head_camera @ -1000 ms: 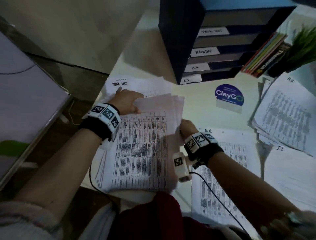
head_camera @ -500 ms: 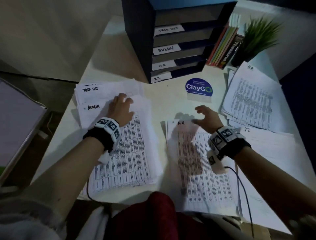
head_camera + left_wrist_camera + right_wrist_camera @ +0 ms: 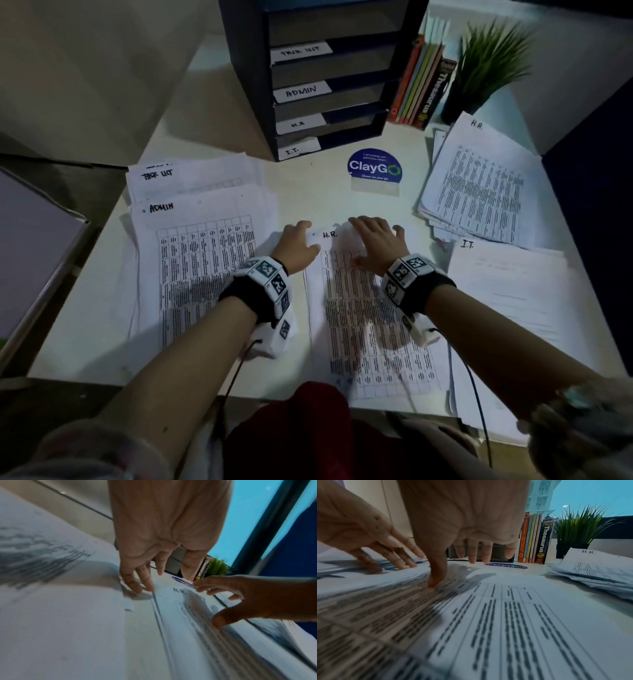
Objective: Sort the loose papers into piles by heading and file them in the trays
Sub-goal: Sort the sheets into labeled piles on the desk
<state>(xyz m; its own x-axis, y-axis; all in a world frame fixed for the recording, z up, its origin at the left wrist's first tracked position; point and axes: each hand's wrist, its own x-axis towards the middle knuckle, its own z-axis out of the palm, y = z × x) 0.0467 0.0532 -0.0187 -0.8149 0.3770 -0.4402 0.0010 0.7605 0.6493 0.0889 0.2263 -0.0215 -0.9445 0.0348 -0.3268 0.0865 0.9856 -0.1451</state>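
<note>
hands [image 3: 342, 240], both spread with fingers loose, are laid on the h.r. pile [image 3: 370, 318]; edges are best squared before filing at 12 o'clock.

You sat at a white table [image 3: 212, 113] in a dimly lit room. A pale wall panel [image 3: 85, 68] stood beyond its far left edge, and a dark blue partition [image 3: 589, 212] closed off the right side. At the back right, a row of books [image 3: 423, 89] leaned beside a green potted plant [image 3: 489, 61]. A grey slanted surface [image 3: 30, 246] lay to your left, below table height.
</note>
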